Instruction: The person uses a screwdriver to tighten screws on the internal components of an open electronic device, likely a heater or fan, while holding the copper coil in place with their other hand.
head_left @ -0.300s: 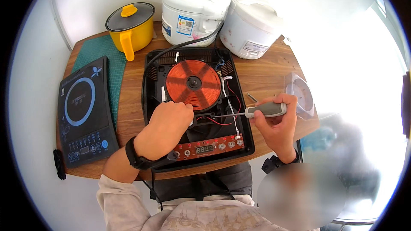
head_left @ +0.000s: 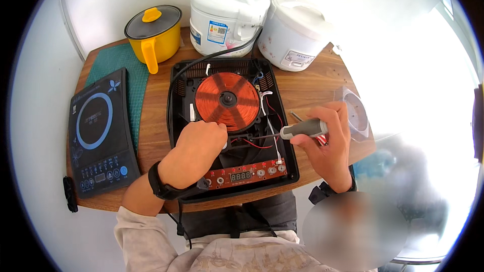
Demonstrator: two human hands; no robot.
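Observation:
An opened black induction cooker housing (head_left: 277, 171) holds a copper coil (head_left: 212, 96), wires and a red control board (head_left: 240, 176). My left hand (head_left: 196, 146), with a dark band at the wrist, is curled at the coil's lower edge; what its bent fingertips grip is hidden. My right hand (head_left: 330, 153) grips a grey-handled screwdriver (head_left: 301, 129). The screwdriver's shaft reaches leftward to a small black bracket (head_left: 238, 140) just below the coil, beside my left fingertips.
A black glass cooktop panel (head_left: 96, 136) lies on a green mat (head_left: 108, 55) at left. Behind are a yellow pot (head_left: 155, 43) and two white rice cookers (head_left: 217, 10) (head_left: 292, 30). A clear plastic piece (head_left: 356, 111) and metal rod (head_left: 296, 116) lie on the wooden table (head_left: 307, 88).
My right hand has shifted on the screwdriver, its fingers reaching higher around the handle, which sits slightly further left. My left hand stays in place.

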